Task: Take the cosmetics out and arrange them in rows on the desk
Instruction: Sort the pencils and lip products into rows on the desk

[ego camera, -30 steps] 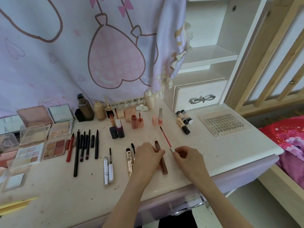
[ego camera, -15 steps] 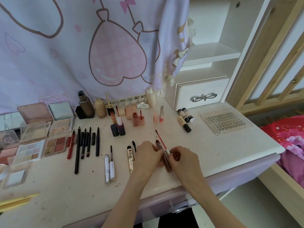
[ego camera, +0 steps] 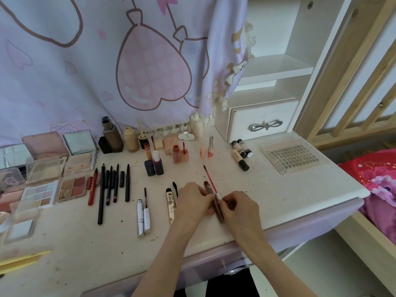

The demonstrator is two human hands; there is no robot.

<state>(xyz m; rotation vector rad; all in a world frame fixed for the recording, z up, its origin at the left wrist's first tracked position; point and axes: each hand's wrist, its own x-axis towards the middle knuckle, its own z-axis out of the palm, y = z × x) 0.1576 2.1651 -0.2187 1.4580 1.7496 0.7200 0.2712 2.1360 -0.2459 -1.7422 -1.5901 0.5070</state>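
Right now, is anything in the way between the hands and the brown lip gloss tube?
No. The left hand and the right hand are both already at the lip gloss tube, and the right hand pinches the red wand beside it.

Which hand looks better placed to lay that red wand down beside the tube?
Probably the right hand: it pinches the wand at its white base, wand tip pointing away. The left hand is busy holding the dark tube against the desk.
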